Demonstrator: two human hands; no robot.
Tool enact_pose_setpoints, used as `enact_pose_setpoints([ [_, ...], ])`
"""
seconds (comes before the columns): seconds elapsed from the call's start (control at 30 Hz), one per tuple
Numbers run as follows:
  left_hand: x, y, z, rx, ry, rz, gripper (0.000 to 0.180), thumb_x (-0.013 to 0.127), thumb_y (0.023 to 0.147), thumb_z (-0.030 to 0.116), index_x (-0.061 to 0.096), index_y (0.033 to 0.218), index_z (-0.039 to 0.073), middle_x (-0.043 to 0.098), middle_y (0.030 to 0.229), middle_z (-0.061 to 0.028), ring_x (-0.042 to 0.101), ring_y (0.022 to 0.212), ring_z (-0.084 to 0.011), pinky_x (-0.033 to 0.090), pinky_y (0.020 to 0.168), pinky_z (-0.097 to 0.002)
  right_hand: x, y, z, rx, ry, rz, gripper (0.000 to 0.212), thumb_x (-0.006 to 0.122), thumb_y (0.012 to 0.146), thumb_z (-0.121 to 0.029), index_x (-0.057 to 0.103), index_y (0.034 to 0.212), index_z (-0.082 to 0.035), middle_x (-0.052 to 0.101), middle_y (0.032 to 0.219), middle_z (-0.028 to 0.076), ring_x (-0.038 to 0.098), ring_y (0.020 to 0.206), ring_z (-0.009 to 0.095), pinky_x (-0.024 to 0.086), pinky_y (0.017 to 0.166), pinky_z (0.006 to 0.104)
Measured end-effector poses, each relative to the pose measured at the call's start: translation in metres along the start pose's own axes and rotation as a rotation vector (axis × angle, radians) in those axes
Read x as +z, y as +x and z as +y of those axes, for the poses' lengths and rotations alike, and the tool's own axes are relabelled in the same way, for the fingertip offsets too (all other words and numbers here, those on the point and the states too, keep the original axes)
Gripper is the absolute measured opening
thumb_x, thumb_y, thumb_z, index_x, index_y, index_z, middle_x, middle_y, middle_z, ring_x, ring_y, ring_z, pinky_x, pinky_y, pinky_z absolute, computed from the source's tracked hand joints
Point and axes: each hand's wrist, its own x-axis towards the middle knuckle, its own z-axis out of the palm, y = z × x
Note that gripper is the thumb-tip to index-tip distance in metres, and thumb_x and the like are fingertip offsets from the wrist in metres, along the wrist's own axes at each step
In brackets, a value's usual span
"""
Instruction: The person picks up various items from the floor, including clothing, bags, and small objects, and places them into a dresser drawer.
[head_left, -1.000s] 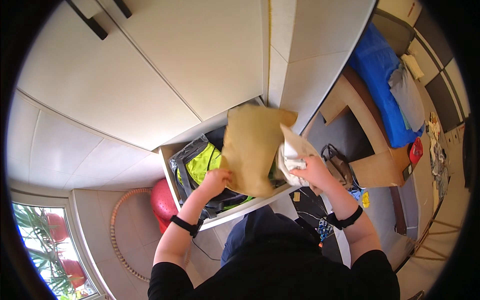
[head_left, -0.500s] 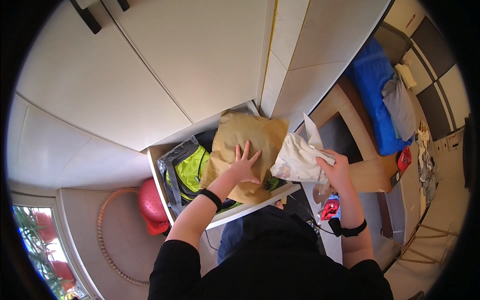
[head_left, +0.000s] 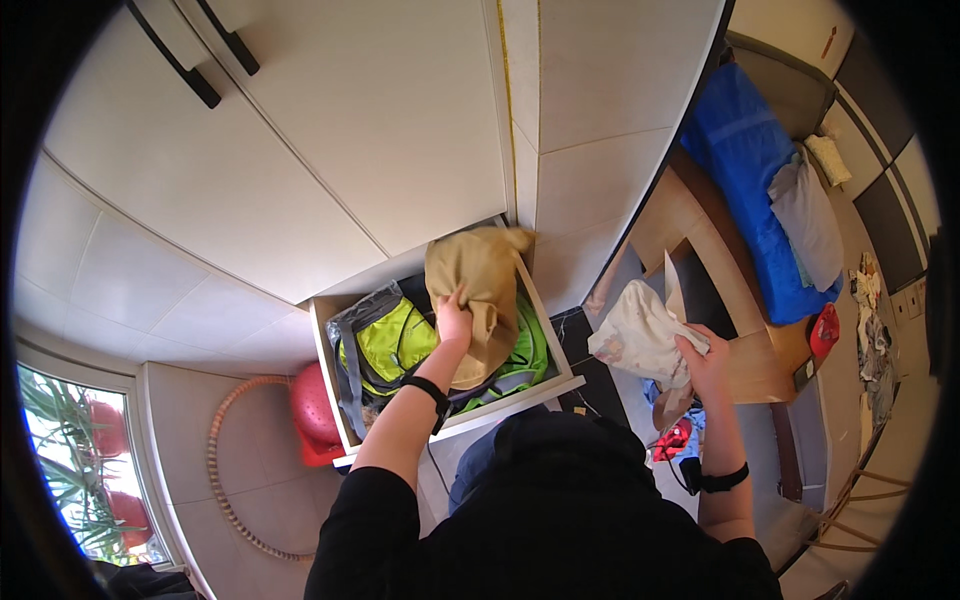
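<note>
My left hand point(head_left: 453, 318) is closed on a tan fabric bag point(head_left: 475, 270), bunching its cloth over the open drawer point(head_left: 480, 422). Under and beside the bag, bright green bags lie in the drawer: a yellow-green one point(head_left: 392, 345) at the left and a greener one point(head_left: 527, 350) at the right. A clear plastic cover with a grey strap point(head_left: 350, 362) runs along the drawer's left side. To the right of the drawer, my right hand point(head_left: 706, 362) grips a crumpled white cloth point(head_left: 640, 325) with a faint print, held in the air.
White cabinet doors with black handles point(head_left: 235, 45) rise above the drawer. A hula hoop point(head_left: 222, 470) and a red ball point(head_left: 316, 410) stand at the left. At the right are a wooden frame point(head_left: 755, 365), blue bedding point(head_left: 760, 190) and a red cap point(head_left: 824, 330).
My left hand has gone from lying spread on the tan bag to gripping it, and the bag is now bunched up. My right hand has moved the white cloth right, away from the drawer.
</note>
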Motion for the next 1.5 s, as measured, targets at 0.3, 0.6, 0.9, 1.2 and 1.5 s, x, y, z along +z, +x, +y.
enact_pose_setpoints([
  [0.3,-0.006,-0.019,0.084,0.215,0.567,-0.211,0.100,0.071,0.062,0.048,0.016,0.139,0.017,0.001,0.145,-0.0165,0.002,0.133,-0.0365,0.019,0.100,-0.0581,-0.005,0.005,0.002,0.050,0.052,-0.021,0.023,0.064,0.075,-0.010,0.061,0.091,0.006,0.064,0.077,0.009,0.059,0.070,0.012,0.046,0.066,0.0248],
  [0.6,0.005,0.057,0.083,0.258,0.815,-0.679,0.100,0.070,0.057,0.057,0.015,0.138,0.037,-0.007,0.147,-0.0043,-0.008,0.133,-0.0375,0.010,0.085,-0.0784,0.001,-0.005,-0.003,0.097,-0.011,0.047,0.021,0.064,0.074,-0.010,0.062,0.090,0.004,0.064,0.077,0.010,0.059,0.072,0.013,0.046,0.067,0.0255],
  [0.9,0.086,0.082,0.032,0.119,1.098,-0.798,0.073,0.052,0.078,0.046,0.019,0.140,0.026,-0.003,0.147,-0.0038,-0.009,0.132,-0.0402,0.000,0.087,-0.0773,0.032,-0.024,-0.035,0.183,-0.204,-0.072,0.017,0.064,0.072,-0.004,0.063,0.088,0.000,0.063,0.075,0.010,0.060,0.068,0.016,0.046,0.065,0.0268],
  [1.2,0.022,0.093,0.011,0.318,0.216,-0.259,0.044,0.062,0.073,0.035,0.055,0.113,0.018,0.038,0.132,-0.0111,0.034,0.123,-0.0289,0.021,0.099,-0.0562,0.034,-0.032,-0.033,0.169,-0.189,-0.069,0.016,0.065,0.071,-0.003,0.063,0.086,0.001,0.064,0.078,0.012,0.061,0.072,0.018,0.046,0.066,0.0275],
  [1.5,0.005,0.084,-0.059,-0.970,-0.975,-0.423,0.040,0.072,0.071,0.020,0.058,0.106,0.007,0.063,0.091,-0.0111,0.059,0.087,-0.0253,0.046,0.082,-0.0404,0.039,-0.011,-0.053,0.015,-0.137,-0.046,0.017,0.063,0.073,-0.004,0.062,0.089,0.003,0.062,0.076,0.011,0.059,0.069,0.018,0.045,0.065,0.0255],
])
